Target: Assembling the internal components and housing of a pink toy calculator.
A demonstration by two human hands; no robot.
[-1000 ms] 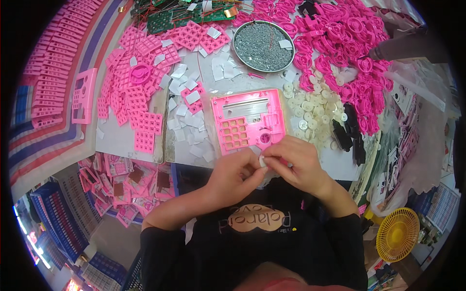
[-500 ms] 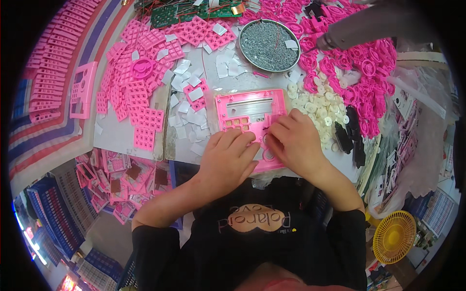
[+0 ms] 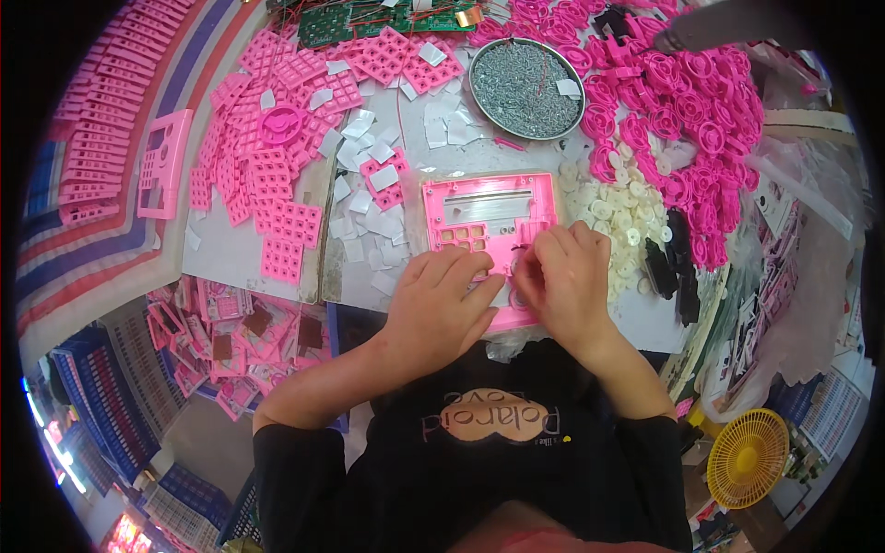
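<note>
The left hand (image 3: 438, 302), fingers bent, is on the pink case (image 3: 496, 241); the right hand (image 3: 573, 281) curls over its right side. Whether either pinches anything, I cannot tell. White discs (image 3: 621, 221) lie right of the case on the surface (image 3: 636, 324).

On my feed I've got a pale table (image 3: 638, 324): pink keypads (image 3: 270, 175), paper scraps (image 3: 378, 219), metal bowl (image 3: 533, 137), white discs (image 3: 623, 219), pink case (image 3: 501, 250) on plastic (image 3: 505, 347).

Head-worn fisheye, looking down, near left hand (image 3: 437, 300) and right hand (image 3: 570, 280)
</note>
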